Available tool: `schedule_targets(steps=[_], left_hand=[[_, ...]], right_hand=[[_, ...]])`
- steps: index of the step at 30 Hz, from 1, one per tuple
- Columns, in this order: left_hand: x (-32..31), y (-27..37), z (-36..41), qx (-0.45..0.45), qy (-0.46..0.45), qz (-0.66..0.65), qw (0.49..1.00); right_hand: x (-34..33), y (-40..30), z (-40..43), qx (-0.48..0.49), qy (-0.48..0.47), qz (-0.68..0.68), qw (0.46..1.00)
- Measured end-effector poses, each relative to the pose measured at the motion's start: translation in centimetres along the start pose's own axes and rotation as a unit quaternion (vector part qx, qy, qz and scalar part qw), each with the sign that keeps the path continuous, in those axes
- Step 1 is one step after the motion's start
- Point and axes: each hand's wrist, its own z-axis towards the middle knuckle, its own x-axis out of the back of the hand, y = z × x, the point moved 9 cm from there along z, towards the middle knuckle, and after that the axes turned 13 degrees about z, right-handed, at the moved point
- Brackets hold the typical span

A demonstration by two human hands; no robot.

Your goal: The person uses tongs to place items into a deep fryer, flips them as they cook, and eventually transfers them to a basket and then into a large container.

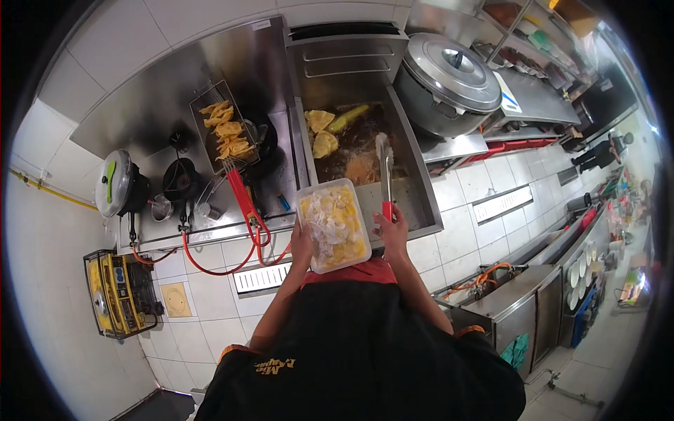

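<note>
My left hand (302, 246) grips the left side of a translucent plastic container (341, 267). Flour-dusted yellow food pieces (334, 221) fill it. A pair of metal tongs (387, 173) with a red grip is in my right hand (394, 231), its tips reaching over the oil of a steel deep fryer (421, 166). Two folded, pale golden pieces (325, 144) and a long yellow-green piece (348, 118) float at the oil's left side. Foamy bubbles (362, 167) rise near the tongs. The container's far edge overlaps the fryer's near left corner.
Left of the fryer, a red-handled wire basket (243, 197) holds fried golden pieces (227, 131) over a dark pan. A lidded pot (118, 181) and small black pan (180, 176) stand farther left. A large lidded pot (450, 84) is at right. A person (603, 152) stands far off.
</note>
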Motion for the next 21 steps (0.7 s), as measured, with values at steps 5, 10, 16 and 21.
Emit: schedule_targets(steps=[5,10,16,21], left_hand=[[-0.2,-1.1,1.4,0.002,-0.005,-0.018,1.000],[-0.4,-1.5,1.7,0.023,-0.027,-0.043,0.998],[-0.4,-0.4,1.4,0.041,-0.026,-0.013,0.999],[-0.7,-0.9,1.5,0.047,-0.040,-0.068,0.996]], right_hand=[[-1.1,-0.8,1.8,0.037,0.010,-0.022,0.999],[-2.2,0.7,0.7,0.030,0.021,-0.053,0.998],[-2.9,0.1,1.1,0.011,-0.013,-0.076,0.997],[-4.4,1.9,0.7,-0.002,-0.061,0.001,0.998]])
